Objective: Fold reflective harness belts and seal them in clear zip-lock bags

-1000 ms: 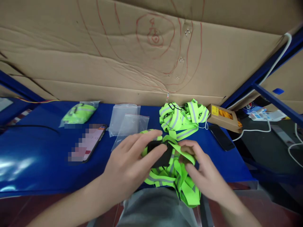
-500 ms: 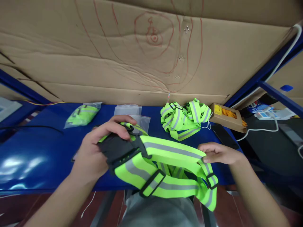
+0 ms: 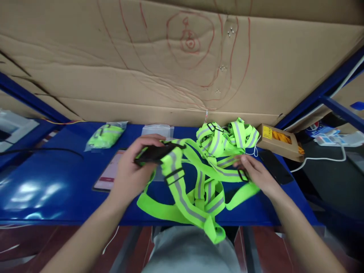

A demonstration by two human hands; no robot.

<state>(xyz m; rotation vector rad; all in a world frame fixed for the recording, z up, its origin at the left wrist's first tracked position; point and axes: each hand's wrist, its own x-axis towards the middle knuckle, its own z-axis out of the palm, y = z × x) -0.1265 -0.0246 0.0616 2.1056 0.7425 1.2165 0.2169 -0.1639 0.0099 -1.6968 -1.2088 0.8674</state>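
A neon-green reflective strap vest [image 3: 182, 191] with grey stripes hangs between my hands, its loops drooping over the table's front edge. My left hand [image 3: 133, 167] is closed around its black section, just above a black slider [image 3: 174, 175] on one strap. At the right, my right hand [image 3: 254, 170] has its fingers closed on a strap beside another black slider [image 3: 242, 175]. Behind the vest lies a pile of similar green straps [image 3: 214, 140], partly overlapped by the held ones. Clear plastic bags [image 3: 157, 131] lie behind my left hand.
A bagged green vest [image 3: 106, 135] and a phone with a lit screen [image 3: 106, 174] lie at left on the blue table [image 3: 57, 159]. On the right are a dark phone [image 3: 274, 167], an open-windowed carton [image 3: 280, 140] with orange items, and a white cable [image 3: 324, 157]. Cardboard [image 3: 142, 87] stands behind.
Both hands have moved the vest away from me and spread it lower over the table. The black section has tilted flatter, and the lit phone has come into view beside my left hand.
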